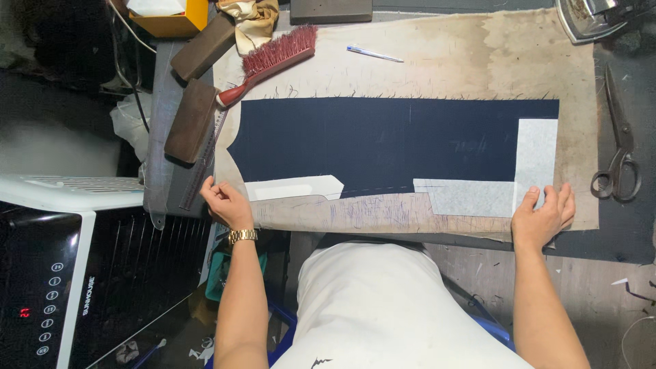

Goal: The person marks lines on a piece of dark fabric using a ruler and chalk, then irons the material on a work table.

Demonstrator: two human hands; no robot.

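Note:
A dark navy fabric panel (383, 140) lies flat on a stained beige work cloth (444, 58). White interfacing pieces (536, 154) cover its right end and part of its near edge. My left hand (225, 203), with a gold wristwatch, pinches the near left corner of a beige pattern strip (369, 213) that runs along the near edge. My right hand (543, 215) presses flat on the near right corner, fingers on the white interfacing. Both hands hold the layers down at opposite ends.
A red brush (277, 60) and a pen (372, 53) lie at the far side. Scissors (618, 147) rest at the right, an iron (591, 17) at the far right corner. Two brown blocks (191, 119) and a ruler (203, 164) sit left. A black-and-white appliance (61, 273) stands below left.

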